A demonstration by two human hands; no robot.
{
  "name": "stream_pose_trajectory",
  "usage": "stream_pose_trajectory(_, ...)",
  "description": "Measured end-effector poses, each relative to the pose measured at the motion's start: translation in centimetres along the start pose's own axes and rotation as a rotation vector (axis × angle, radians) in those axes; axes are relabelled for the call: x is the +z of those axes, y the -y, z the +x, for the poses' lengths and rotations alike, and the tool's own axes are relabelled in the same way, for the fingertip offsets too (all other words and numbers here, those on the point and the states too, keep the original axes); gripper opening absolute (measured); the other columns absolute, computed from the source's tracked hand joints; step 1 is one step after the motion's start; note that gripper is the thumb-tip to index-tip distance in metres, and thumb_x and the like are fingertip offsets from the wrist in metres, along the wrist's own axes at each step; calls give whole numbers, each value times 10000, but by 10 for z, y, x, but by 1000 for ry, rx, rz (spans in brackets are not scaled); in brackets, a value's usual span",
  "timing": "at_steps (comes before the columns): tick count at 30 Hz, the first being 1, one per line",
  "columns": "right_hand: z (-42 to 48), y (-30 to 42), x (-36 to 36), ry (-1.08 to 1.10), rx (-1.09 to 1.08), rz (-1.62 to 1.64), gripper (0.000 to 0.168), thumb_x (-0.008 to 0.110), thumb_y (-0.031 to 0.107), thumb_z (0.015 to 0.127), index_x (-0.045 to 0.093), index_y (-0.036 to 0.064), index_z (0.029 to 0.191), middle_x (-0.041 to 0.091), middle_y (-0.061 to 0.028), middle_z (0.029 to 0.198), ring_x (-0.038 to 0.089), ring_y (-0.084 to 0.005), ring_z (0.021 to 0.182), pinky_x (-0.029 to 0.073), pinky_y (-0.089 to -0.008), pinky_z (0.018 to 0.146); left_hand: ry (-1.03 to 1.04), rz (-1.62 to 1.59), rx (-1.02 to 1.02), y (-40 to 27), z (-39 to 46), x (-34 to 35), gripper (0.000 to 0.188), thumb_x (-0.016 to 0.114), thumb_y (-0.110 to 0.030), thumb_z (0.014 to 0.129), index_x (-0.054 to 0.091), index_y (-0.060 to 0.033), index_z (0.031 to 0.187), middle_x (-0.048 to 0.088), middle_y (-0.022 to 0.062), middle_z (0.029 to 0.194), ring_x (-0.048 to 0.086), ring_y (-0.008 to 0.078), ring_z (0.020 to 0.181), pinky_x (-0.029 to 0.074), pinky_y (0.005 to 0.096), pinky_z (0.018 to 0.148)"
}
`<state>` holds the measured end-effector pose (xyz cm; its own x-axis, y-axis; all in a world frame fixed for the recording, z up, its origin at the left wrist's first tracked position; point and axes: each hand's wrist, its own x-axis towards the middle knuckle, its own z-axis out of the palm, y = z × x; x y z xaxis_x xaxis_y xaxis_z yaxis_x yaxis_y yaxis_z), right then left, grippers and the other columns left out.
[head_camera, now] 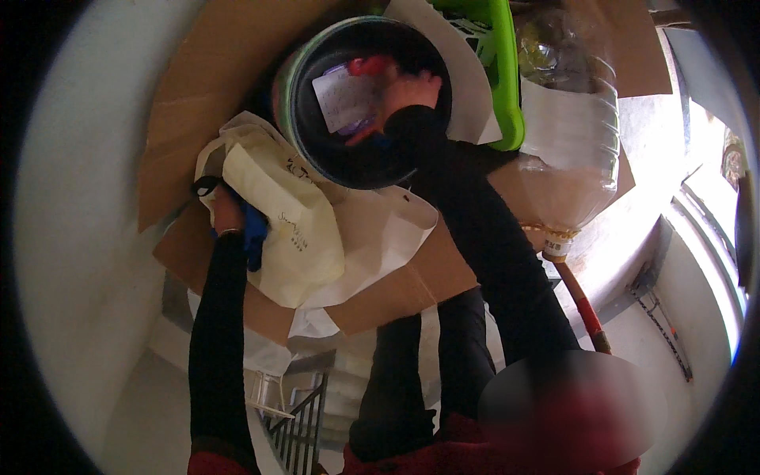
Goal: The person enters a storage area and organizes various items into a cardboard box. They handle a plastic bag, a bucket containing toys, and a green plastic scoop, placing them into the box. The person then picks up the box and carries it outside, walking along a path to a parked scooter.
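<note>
My right hand (411, 94) reaches into a round dark bucket (362, 169). It is blurred, with its fingers curled beside a red item (369, 65) and a white printed sheet (347, 98) that bears writing. Purple material (359, 126) peeps out beneath the sheet. At the mouth of a cream fabric bag (291, 219) with writing on it, my left hand (228, 212) grips the bag's edge, its fingertips partly hidden. A blue cloth (255, 234) hangs beside that wrist, and a black band-like thing (205, 185) lies by the fingers.
Brown cardboard flaps (196, 83) surround the bucket and bag. To the right are a bright green plastic basket (503, 77) and a large clear plastic bottle (567, 130), cap downward. Stairs (344, 392) with a dark metal railing (300, 430) show below, and a pale wall (77, 178) stands left.
</note>
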<state>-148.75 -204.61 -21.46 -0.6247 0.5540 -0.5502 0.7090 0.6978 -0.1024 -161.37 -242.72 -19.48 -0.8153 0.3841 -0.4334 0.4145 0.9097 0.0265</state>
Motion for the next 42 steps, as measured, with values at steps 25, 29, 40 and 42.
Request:
stream_pose_trajectory(25, -64, 1, -20, -181, -192, 842, 278, 546, 122, 658, 481, 53, 919, 520, -175, 808, 497, -336, 801, 400, -381, 663, 116, -56, -202, -29, -5, -35, 422, 527, -165, 728, 375, -18, 1093, 466, 238, 1011, 446, 373, 940, 367, 418, 786)
stream_pose_trajectory(29, -105, -12, -38, -117, 107, 1032, 204, 509, 106, 726, 435, 23, 897, 560, -156, 832, 543, -297, 784, 425, -320, 672, 5, -140, -65, -15, -20, -39, 418, 580, -136, 682, 408, -5, 1040, 442, 227, 1024, 414, 373, 962, 357, 404, 804)
stream_pose_trajectory(40, -116, -57, -103, -506, 44, 761, 280, 507, 79, 691, 445, 47, 962, 524, -144, 854, 525, -330, 784, 421, -364, 662, -253, -188, 159, -123, -101, -207, 310, 506, -48, 678, 460, -38, 985, 422, 179, 1032, 382, 361, 988, 349, 358, 815)
stream_pose_trajectory(42, -92, -61, -117, -617, 47, 551, 264, 492, 84, 702, 449, 51, 960, 513, -139, 870, 529, -327, 771, 427, -368, 659, -214, -200, 248, -142, -123, -238, 258, 472, -30, 674, 490, -46, 931, 447, 164, 991, 428, 341, 936, 378, 354, 769)
